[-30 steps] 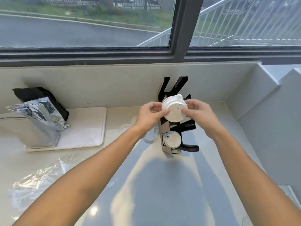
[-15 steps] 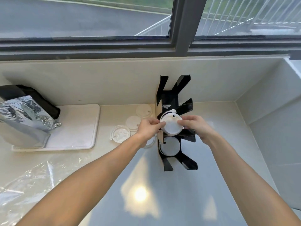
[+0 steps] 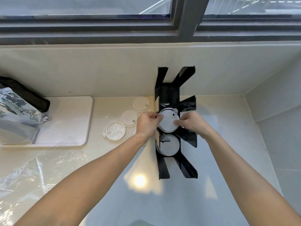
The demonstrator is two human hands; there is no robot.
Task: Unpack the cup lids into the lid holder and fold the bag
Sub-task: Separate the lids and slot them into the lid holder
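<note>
A black lid holder [image 3: 169, 93] stands on the counter by the back wall. Both hands hold a stack of white cup lids [image 3: 167, 122] in its middle slot: my left hand [image 3: 147, 124] grips the stack's left edge, my right hand [image 3: 192, 123] its right edge. Another stack of white lids [image 3: 168, 145] sits in the slot below. Three loose lids lie on the counter left of the holder: a clear one [image 3: 115, 130] and two white ones [image 3: 129, 118] [image 3: 141, 104]. The clear plastic bag [image 3: 24, 176] lies crumpled at the lower left.
A white mat [image 3: 68, 124] lies at the left with a silver foil pouch [image 3: 17, 115] and a black item [image 3: 26, 93] on it. A window runs along the back. A wall corner closes the counter [image 3: 219, 176] at the right.
Both hands have lowered the lid stack from above the holder into its middle slot. The view has tilted down, bringing the loose lids and more of the counter into sight.
</note>
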